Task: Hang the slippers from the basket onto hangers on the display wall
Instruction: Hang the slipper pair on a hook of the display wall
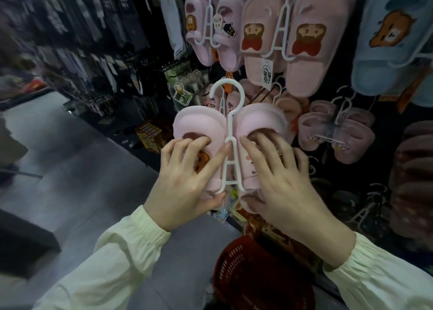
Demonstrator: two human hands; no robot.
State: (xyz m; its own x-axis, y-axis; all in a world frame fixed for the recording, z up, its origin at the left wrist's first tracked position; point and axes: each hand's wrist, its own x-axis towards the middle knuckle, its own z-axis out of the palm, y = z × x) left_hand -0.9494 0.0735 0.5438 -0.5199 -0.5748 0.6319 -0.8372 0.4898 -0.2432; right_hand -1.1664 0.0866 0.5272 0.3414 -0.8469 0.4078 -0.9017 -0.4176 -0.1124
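A pair of pale pink slippers sits on a white plastic hanger (230,131) held up in front of the display wall. My left hand (187,180) grips the left slipper (199,124), fingers over its strap and thumb under its heel. My right hand (281,180) grips the right slipper (262,117) the same way. The hanger's hook points up and hangs on nothing. A red basket (257,277) stands on the floor below my hands.
The dark display wall (328,87) holds several pink slipper pairs on white hangers, with a blue pair (393,40) at the top right. Racks of packaged goods run along the left. Grey floor (82,169) lies to the left.
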